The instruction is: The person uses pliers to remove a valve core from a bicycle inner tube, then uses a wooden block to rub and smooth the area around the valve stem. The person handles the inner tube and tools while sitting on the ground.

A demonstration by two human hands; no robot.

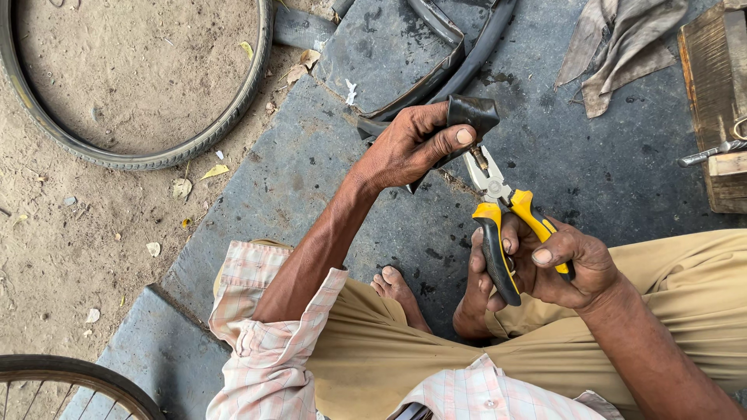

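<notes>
My left hand [412,144] grips a folded black rubber inner tube [470,113] with its brass valve [479,156] pointing down toward me. My right hand [556,264] holds pliers [506,214] with yellow and black handles. The steel jaws of the pliers are at the valve's tip. The rest of the tube [459,54] trails away over the grey stone slab [327,171]. I sit cross-legged in tan trousers, one bare foot [397,292] showing between my arms.
A bicycle tyre [194,140] lies on the sandy ground at upper left. Part of a spoked wheel [70,381] shows at the bottom left. Grey rags [622,43] and a wooden box [720,101] with a metal tool [712,153] sit at upper right.
</notes>
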